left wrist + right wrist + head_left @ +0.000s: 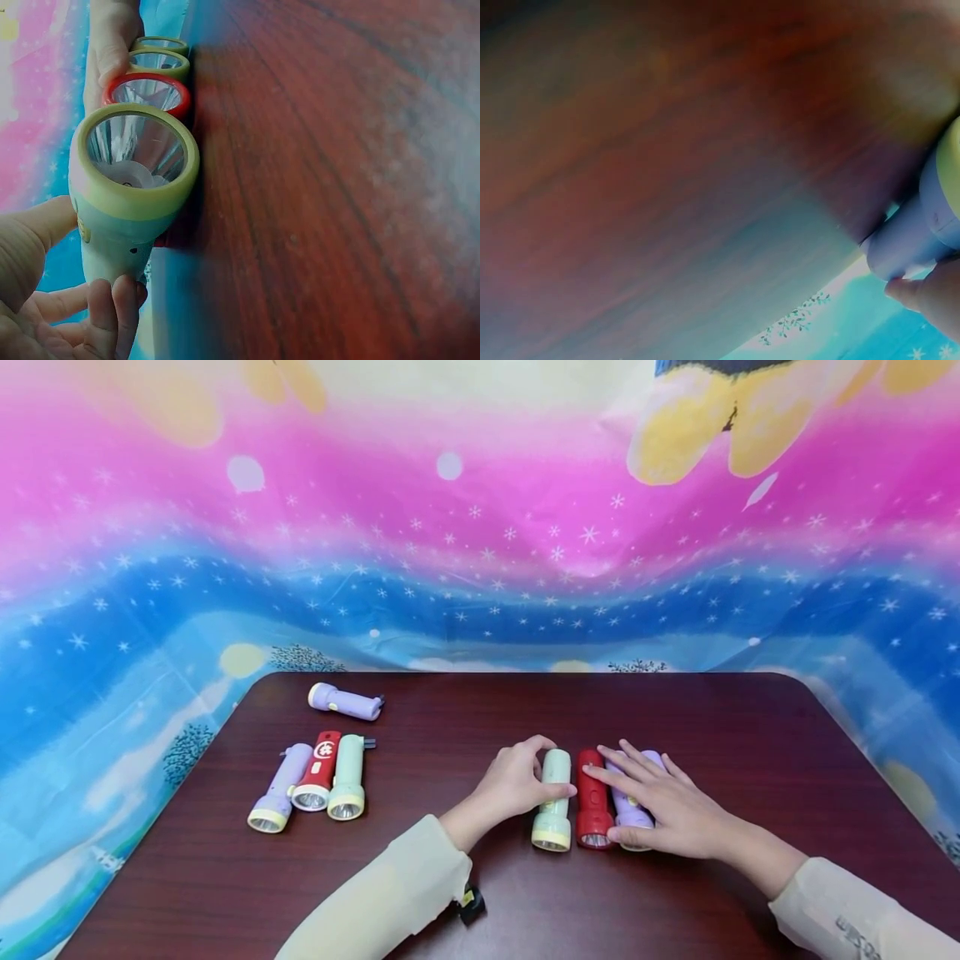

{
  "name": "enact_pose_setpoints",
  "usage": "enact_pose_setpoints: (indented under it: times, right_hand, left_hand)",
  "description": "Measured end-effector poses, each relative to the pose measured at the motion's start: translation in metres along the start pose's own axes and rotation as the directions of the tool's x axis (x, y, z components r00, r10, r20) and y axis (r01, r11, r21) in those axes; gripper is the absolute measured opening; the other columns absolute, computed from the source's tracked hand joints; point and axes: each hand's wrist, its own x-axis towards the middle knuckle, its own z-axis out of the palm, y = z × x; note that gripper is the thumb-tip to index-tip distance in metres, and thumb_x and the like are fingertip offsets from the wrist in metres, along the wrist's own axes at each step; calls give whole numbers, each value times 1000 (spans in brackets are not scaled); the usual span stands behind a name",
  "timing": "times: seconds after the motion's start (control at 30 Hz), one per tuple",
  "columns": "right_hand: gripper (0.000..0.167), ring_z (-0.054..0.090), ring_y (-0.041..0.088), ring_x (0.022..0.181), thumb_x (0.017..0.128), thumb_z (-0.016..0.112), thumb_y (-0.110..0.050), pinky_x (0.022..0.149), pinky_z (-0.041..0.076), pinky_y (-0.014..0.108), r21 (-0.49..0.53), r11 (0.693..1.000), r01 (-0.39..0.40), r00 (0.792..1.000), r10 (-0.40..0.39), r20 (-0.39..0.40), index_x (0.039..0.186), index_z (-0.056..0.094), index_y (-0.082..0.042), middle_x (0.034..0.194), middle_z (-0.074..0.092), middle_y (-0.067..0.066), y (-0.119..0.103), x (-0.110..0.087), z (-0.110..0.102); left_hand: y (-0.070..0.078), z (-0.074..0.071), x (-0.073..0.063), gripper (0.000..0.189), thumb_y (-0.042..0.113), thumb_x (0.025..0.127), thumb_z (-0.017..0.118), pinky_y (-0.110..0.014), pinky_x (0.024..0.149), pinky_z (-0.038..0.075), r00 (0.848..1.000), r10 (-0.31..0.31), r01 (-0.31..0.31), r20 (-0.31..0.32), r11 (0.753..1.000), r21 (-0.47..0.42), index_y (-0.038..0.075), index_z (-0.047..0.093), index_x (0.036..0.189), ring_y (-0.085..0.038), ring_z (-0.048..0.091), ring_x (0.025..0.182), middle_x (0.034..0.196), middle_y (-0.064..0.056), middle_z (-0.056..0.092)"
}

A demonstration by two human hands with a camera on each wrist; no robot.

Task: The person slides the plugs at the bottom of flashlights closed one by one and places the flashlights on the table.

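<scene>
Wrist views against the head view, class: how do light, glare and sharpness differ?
Head view: bright, mostly clear, a pale sheen low on the tabletop; left wrist view: dimmer, the green flashlight sharp, the tabletop blurred with whitish haze at right; right wrist view: tabletop heavily blurred, purple flashlight somewhat clearer.

A dark reddish-brown table [450,718] is backed by a printed cloth [420,602], whose pink and blue bands are scattered with white snowflakes [588,535]. Large yellow shapes [681,427] are printed at its upper right, and dark bushes [189,752] lower down. On the table's left side, near the far edge, a lone purple flashlight [348,702] is laid crosswise; nearer, another purple flashlight [285,783], a red flashlight [320,772] and a green flashlight [348,775] are set close together, lenses turned toward the near edge.
</scene>
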Motion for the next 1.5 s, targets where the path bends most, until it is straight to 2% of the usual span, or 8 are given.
enact_pose_setpoints:
  times: [0.57, 1.0, 1.23, 1.5]
  right_hand:
    - [76, 25, 41, 149, 84, 69, -59, 105, 22, 78, 12, 1000, -6, 1000, 6, 10, 151, 38, -40, 162, 34, 4, -1, 0, -1]
    - [77, 27, 41, 148, 83, 70, -59, 104, 22, 78, 9, 1000, -4, 1000, 4, -6, 151, 39, -40, 161, 35, 4, 0, 0, 1]
    - [77, 26, 41, 148, 83, 70, -58, 105, 22, 78, 13, 1000, -1, 1000, 2, -5, 151, 39, -39, 161, 35, 4, -1, -1, 1]
    - [77, 27, 41, 148, 83, 70, -58, 105, 22, 78, 8, 1000, 3, 1000, -2, -8, 151, 38, -40, 161, 35, 3, -1, -1, 1]
  left_hand:
    - [0, 7, 7, 64, 46, 76, 83, -22, 58, 48, 1000, -27, 26, 13, 998, 56, 14, 61, 128, -8, 56, 71, 89, 2, 66]
    - [2, 8, 10, 65, 54, 75, 81, -25, 58, 46, 998, -54, 55, -14, 988, 145, 20, 62, 127, -7, 56, 70, 88, 5, 66]
    - [4, 7, 13, 65, 59, 73, 80, -28, 59, 47, 995, -88, 95, -44, 972, 214, 24, 64, 125, -9, 60, 77, 100, 4, 71]
    - [6, 6, 13, 66, 60, 74, 80, -30, 62, 49, 995, -89, 98, -48, 969, 229, 23, 64, 126, -13, 63, 83, 106, 2, 72]
